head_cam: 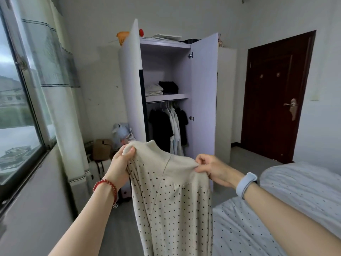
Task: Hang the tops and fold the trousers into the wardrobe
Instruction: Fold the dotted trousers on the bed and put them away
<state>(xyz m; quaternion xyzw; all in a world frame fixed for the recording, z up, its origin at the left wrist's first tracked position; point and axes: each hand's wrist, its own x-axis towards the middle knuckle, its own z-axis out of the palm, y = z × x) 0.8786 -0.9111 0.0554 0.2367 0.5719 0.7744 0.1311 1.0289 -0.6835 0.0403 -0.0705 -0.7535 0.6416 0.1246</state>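
Hanging below both grips: dotted top [173,196] | left hand [120,163], right hand [215,169] pinch shoulders | hanger possibly inside

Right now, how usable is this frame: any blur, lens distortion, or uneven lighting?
Head view: daylight enters from the window on the left; no harsh glare. Wide-angle bending curves the window frame and the dark door. Edges smear slightly near the curtain. The dotted top, left hand and right hand are sharp; the wardrobe interior is dim but readable.
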